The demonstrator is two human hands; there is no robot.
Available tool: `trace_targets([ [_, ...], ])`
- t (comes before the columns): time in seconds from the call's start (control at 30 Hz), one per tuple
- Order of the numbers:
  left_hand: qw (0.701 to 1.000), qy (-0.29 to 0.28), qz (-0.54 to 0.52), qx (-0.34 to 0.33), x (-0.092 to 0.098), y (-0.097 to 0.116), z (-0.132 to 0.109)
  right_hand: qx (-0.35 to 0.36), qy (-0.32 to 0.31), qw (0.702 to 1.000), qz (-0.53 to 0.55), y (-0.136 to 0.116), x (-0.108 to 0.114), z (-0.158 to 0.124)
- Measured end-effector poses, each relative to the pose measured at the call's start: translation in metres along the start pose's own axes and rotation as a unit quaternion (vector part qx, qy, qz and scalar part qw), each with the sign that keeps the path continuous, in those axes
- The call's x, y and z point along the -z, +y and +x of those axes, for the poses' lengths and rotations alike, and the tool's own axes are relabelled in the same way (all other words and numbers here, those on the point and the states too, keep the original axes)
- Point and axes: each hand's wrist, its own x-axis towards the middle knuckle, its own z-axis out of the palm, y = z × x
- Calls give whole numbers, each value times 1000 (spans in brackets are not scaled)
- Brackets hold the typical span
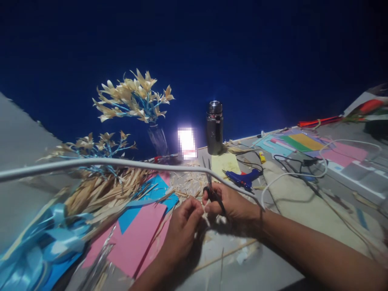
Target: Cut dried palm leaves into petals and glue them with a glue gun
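Note:
My right hand (pixel 233 203) is closed round black-handled scissors (pixel 209 178), whose blades point up and away from me, slightly apart. Close beside it, my left hand (pixel 185 222) is closed, its thumb and fingertips pinching a thin pale strip (pixel 206 218) that looks like dried husk. The fingertips of both hands almost meet at this strip, and the right fingers seem to touch it too. Pale scraps (pixel 189 182) litter the table just beyond the hands. A blue glue gun (pixel 242 178) lies to the right of the scissors.
A white cable (pixel 121 162) crosses before the hands. Left are dried husks (pixel 100 192), blue ribbon (pixel 57 238), pink paper (pixel 136 238) and husk flowers (pixel 133 95) in a glass vase (pixel 158 139). A dark flask (pixel 214 131) stands behind; coloured sheets (pixel 303 142) lie right.

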Motion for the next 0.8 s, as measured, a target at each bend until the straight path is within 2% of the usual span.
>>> trace_targets([
  [0.1, 996, -69, -50, -2, -3, 7, -2, 0, -24, 998, 65, 4, -3, 0],
  [0.23, 982, -116, -146, 20, -10, 15, -6, -21, -88, 983, 162, 6, -4, -2],
  [0.3, 980, -119, -159, 29, -9, 15, -6, -21, -104, 978, 178, 5, -2, -3],
  [0.4, 983, -94, -152, 39, -4, 10, -2, 1, -95, 983, 158, 2, 1, -4],
  [0.57, 998, -61, -27, -9, 2, 4, 1, 23, -51, 998, 17, 1, 5, -1],
  [0.63, 998, -62, -21, -12, 2, 5, 0, 14, -41, 999, -22, 3, 4, 0],
  [0.7, 996, -79, -37, -2, 1, 6, -1, 2, -51, 999, -4, 4, 2, 0],
  [0.8, 992, -111, -57, 4, 3, 9, 0, -10, -85, 992, 92, 4, 0, -1],
])
